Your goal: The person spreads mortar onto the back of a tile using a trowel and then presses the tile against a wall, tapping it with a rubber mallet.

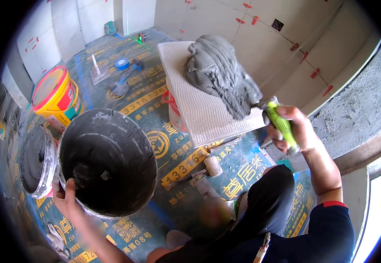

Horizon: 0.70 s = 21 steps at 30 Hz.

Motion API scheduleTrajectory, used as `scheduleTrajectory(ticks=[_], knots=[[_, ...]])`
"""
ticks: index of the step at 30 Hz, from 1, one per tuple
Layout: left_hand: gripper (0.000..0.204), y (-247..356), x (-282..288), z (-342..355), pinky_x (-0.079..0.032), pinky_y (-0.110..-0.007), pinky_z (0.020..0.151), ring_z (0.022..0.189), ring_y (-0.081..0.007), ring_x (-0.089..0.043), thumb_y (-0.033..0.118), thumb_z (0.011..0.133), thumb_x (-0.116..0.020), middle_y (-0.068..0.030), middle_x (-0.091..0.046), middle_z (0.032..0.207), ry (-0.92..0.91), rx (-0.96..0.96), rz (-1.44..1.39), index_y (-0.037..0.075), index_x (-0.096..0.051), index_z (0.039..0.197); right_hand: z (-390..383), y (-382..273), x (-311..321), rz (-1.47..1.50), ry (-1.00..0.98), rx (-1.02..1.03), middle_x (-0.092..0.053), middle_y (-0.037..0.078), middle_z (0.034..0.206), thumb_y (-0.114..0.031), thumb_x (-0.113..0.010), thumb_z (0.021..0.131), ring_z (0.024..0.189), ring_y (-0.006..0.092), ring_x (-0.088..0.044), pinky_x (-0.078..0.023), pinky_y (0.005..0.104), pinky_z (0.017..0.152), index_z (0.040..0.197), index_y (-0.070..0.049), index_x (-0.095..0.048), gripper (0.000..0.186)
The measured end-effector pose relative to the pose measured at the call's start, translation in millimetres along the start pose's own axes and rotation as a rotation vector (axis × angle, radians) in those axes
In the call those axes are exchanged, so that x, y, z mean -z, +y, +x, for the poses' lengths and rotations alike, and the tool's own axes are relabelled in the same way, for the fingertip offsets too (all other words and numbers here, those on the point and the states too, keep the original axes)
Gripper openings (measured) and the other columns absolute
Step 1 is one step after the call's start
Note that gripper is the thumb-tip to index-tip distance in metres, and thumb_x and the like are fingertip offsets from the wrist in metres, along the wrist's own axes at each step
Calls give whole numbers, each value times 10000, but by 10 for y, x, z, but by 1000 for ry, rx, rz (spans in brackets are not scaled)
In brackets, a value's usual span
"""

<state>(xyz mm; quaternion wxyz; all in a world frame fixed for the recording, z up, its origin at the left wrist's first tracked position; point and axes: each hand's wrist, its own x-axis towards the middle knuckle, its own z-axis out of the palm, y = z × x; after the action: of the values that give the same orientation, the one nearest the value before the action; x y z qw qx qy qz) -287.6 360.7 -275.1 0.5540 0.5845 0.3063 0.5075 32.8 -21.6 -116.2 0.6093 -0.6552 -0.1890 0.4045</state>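
I see the mortar point(221, 72) heaped across the upper middle of the ribbed tile point(195, 114). At the tile's right edge, my right hand point(298, 129) is wrapped around the trowel's green handle point(284, 127), its forearm slanting up from the lower right; the blade is lost against the mortar. My left forearm reaches up and left from the lower edge, and the left hand point(70, 201) grips the black bucket's point(131, 149) rim, thumb lapped over it. Beyond that bucket stands a yellow pail point(57, 98); a mallet point(213, 167) lies below the tile.
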Motion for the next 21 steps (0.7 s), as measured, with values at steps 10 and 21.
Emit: scheduleTrajectory(ticks=[10, 21], knots=[[331, -287, 403, 384, -470, -329, 922, 985, -219, -611, 158, 892, -624, -138, -637, 1086, 338, 66, -140, -72, -609, 1130, 357, 47, 525, -1078, 235, -277, -667, 165, 678, -291, -631, 829, 684, 248, -693, -525, 428, 681, 922, 53, -600, 359], [658, -339, 483, -673, -359, -429, 1057, 1322, -370, -392, 462, 887, -584, -201, -384, 1478, 543, 75, -108, 110, -443, 1425, 196, 1178, 587, -1208, 449, -42, -627, 306, 771, -355, -699, 827, 796, 463, -636, -514, 503, 728, 1062, 30, -542, 478]])
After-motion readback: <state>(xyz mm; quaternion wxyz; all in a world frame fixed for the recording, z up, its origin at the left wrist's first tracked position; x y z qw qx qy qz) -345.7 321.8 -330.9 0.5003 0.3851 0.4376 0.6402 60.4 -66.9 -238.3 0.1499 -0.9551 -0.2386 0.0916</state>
